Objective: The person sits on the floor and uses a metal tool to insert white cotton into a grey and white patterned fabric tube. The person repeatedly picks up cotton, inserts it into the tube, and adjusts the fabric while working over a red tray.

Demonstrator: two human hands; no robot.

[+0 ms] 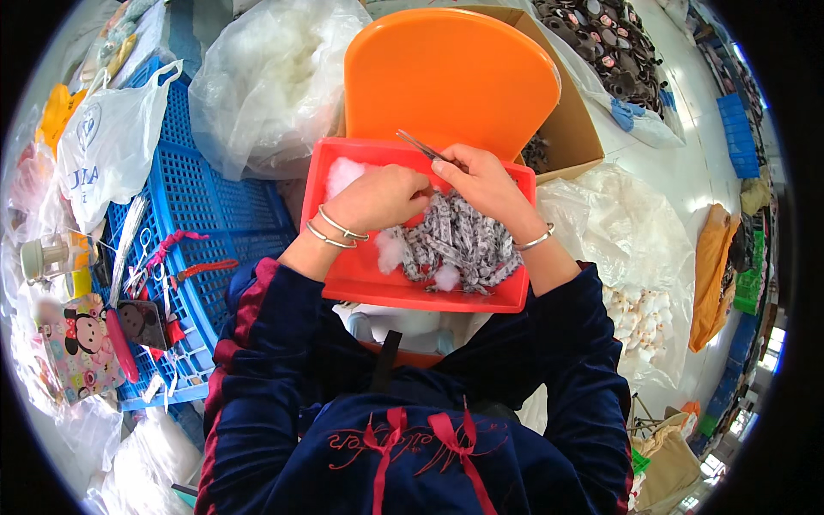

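Both my hands are over a red plastic tray in front of me. My right hand is closed around slim metal tweezers, whose end points up and to the left. Close beside it, my left hand has its fingers pinched together; what they hold, if anything, is hidden. Beneath the hands lies a heap of small grey-and-white fabric pieces. White stuffing fluff sits in the tray's far left corner, with smaller tufts beside the fabric heap.
An orange plastic stool stands just beyond the tray, with a cardboard box behind it. At left are a blue crate, holding scissors and a phone, and a clear bag of stuffing. A plastic bag of small pale pieces lies right.
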